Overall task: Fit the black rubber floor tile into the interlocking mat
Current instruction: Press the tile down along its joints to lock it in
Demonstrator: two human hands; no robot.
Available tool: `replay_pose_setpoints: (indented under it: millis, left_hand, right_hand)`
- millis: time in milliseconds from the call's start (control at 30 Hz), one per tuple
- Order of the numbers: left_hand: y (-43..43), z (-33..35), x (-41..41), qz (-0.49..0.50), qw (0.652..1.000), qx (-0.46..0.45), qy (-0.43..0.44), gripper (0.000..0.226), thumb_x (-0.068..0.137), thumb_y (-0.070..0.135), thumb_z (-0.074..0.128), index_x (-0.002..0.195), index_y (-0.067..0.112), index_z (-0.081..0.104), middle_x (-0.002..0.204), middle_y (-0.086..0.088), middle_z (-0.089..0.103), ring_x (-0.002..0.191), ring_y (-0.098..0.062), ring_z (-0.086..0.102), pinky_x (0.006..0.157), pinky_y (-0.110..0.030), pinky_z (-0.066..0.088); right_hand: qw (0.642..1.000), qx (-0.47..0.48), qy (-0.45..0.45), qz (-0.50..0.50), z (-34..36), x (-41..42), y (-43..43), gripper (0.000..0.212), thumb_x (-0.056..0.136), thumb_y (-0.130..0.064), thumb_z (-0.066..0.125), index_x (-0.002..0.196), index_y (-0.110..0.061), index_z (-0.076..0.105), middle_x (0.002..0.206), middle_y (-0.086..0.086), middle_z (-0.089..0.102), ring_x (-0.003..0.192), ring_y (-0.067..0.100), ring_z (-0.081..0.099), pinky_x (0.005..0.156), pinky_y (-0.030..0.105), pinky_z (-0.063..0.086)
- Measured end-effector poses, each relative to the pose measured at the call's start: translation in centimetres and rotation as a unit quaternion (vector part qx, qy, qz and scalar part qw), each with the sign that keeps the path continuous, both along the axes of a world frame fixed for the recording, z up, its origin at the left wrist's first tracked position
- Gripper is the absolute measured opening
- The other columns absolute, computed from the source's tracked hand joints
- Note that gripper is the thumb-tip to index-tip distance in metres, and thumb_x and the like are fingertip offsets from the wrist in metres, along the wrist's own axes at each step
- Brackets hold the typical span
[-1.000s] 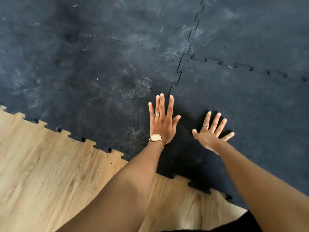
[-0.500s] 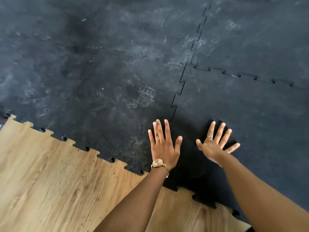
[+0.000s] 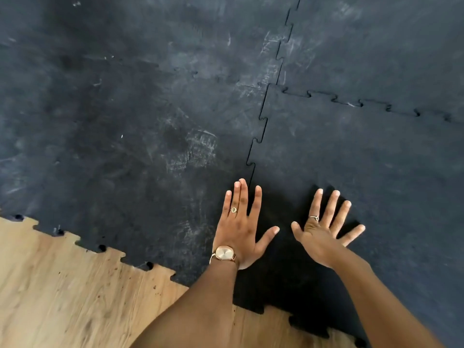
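The black rubber floor tile (image 3: 364,159) lies flat at the right, its toothed left edge meeting the scuffed interlocking mat (image 3: 138,121) along a zigzag seam (image 3: 256,141). My left hand (image 3: 241,229), wearing a watch and a ring, lies flat with fingers spread right over the lower end of that seam. My right hand (image 3: 324,227), also ringed, presses flat on the tile just to the right, fingers fanned out. Neither hand holds anything. My forearms cover part of the tile's near edge.
Bare wooden floor (image 3: 62,297) shows at the lower left, beyond the mat's toothed near edge (image 3: 100,247). A second seam (image 3: 364,104) joins the tile to another black tile (image 3: 376,41) farther back.
Both hands have drawn back along the seam toward the near edge, staying flat and spread. More of the seam beyond the fingertips now shows.
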State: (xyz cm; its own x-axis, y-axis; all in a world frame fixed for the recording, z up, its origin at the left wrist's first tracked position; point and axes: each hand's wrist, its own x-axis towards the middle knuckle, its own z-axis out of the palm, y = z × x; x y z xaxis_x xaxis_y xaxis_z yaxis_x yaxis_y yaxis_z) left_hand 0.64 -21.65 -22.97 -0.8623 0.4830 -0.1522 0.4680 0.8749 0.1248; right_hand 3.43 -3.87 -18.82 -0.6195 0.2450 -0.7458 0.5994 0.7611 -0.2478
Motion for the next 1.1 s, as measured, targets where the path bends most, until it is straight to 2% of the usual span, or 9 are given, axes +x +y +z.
replay_pose_setpoints:
  millis: [233, 467, 567, 600, 667, 733, 800, 933, 1100]
  left_hand:
    - [0.0, 0.2, 0.0, 0.001, 1.0, 0.023, -0.015, 0.082, 0.097, 0.063, 0.024, 0.156, 0.011, 0.001, 0.162, -0.02, -0.003, 0.151, -0.032, -0.003, 0.12, -0.048, 0.01]
    - [0.2, 1.6, 0.0, 0.006, 0.999, 0.035, -0.015, 0.073, 0.099, 0.058, 0.018, 0.156, 0.014, 0.005, 0.162, -0.018, -0.001, 0.151, -0.032, 0.001, 0.123, -0.045, 0.002]
    - [0.9, 2.7, -1.3, 0.048, 0.993, 0.11, 0.012, 0.059, 0.101, 0.041, 0.021, 0.154, 0.015, 0.024, 0.154, -0.017, 0.036, 0.142, -0.032, 0.036, 0.121, -0.042, 0.02]
    - [1.5, 3.0, -2.2, 0.056, 0.989, 0.135, 0.029, 0.058, 0.1, 0.038, 0.023, 0.152, 0.013, 0.029, 0.149, -0.016, 0.043, 0.138, -0.031, 0.041, 0.119, -0.042, 0.025]
    - [2.9, 3.6, -4.1, 0.051, 0.985, 0.157, 0.04, 0.059, 0.1, 0.038, 0.023, 0.152, 0.011, 0.028, 0.154, -0.016, 0.036, 0.144, -0.032, 0.031, 0.119, -0.042, 0.022]
    - [4.3, 3.3, -5.8, 0.024, 0.99, 0.137, 0.031, 0.061, 0.101, 0.038, 0.022, 0.155, 0.01, 0.017, 0.161, -0.015, 0.018, 0.151, -0.03, 0.012, 0.123, -0.039, 0.008]
    - [5.0, 2.4, -6.9, -0.027, 0.994, 0.102, 0.026, 0.063, 0.102, 0.04, 0.02, 0.155, 0.011, 0.007, 0.163, -0.012, 0.008, 0.152, -0.026, 0.002, 0.123, -0.038, 0.0]
    - [5.1, 0.4, -7.6, -0.049, 0.995, 0.082, 0.041, 0.067, 0.101, 0.047, 0.022, 0.155, 0.012, 0.001, 0.163, -0.015, 0.004, 0.151, -0.027, -0.001, 0.123, -0.04, 0.003]
    - [5.2, 0.3, -7.6, -0.044, 0.998, 0.034, 0.016, 0.074, 0.099, 0.059, 0.016, 0.156, 0.016, -0.002, 0.158, -0.031, 0.002, 0.149, -0.041, -0.005, 0.122, -0.05, 0.006]
  right_hand:
    - [0.999, 0.006, -0.034, -0.005, 0.5, -0.2, 0.0, 0.093, 0.096, -0.052, 0.035, 0.119, -0.039, -0.055, 0.122, -0.009, -0.068, 0.113, 0.021, -0.062, 0.092, 0.061, -0.032]
    - [0.999, -0.026, -0.028, -0.014, 1.7, -0.3, -0.2, 0.09, 0.096, -0.051, 0.034, 0.126, -0.036, -0.048, 0.117, -0.009, -0.068, 0.118, 0.025, -0.058, 0.094, 0.065, -0.03]
    - [0.999, -0.033, -0.008, -0.006, 1.6, 0.0, 0.1, 0.088, 0.096, -0.05, 0.035, 0.127, -0.036, -0.047, 0.116, -0.01, -0.068, 0.118, 0.024, -0.058, 0.093, 0.064, -0.032]
    - [0.999, -0.039, -0.009, -0.009, 1.6, -0.1, 0.2, 0.088, 0.096, -0.05, 0.035, 0.127, -0.036, -0.047, 0.116, -0.011, -0.067, 0.118, 0.024, -0.058, 0.092, 0.063, -0.033]
    - [0.999, -0.041, -0.007, -0.013, 1.8, -0.1, 0.1, 0.088, 0.097, -0.049, 0.035, 0.126, -0.036, -0.047, 0.117, -0.011, -0.066, 0.119, 0.024, -0.057, 0.092, 0.063, -0.033]
    - [1.0, -0.026, -0.004, -0.013, 1.5, -0.1, 0.0, 0.088, 0.097, -0.049, 0.035, 0.125, -0.036, -0.047, 0.118, -0.01, -0.066, 0.12, 0.024, -0.057, 0.094, 0.063, -0.032]
    - [1.0, -0.02, -0.007, -0.019, 1.1, -0.2, -0.1, 0.089, 0.097, -0.05, 0.035, 0.124, -0.036, -0.049, 0.117, -0.01, -0.067, 0.118, 0.023, -0.058, 0.093, 0.063, -0.033]
    - [1.0, -0.01, -0.016, -0.005, -0.1, -0.3, 0.4, 0.092, 0.097, -0.051, 0.035, 0.12, -0.037, -0.053, 0.116, -0.009, -0.07, 0.11, 0.022, -0.063, 0.087, 0.059, -0.036]
    - [0.999, -0.016, -0.028, 0.005, 0.1, -0.3, 0.5, 0.093, 0.097, -0.052, 0.034, 0.118, -0.037, -0.055, 0.12, -0.007, -0.069, 0.111, 0.024, -0.062, 0.086, 0.059, -0.035]
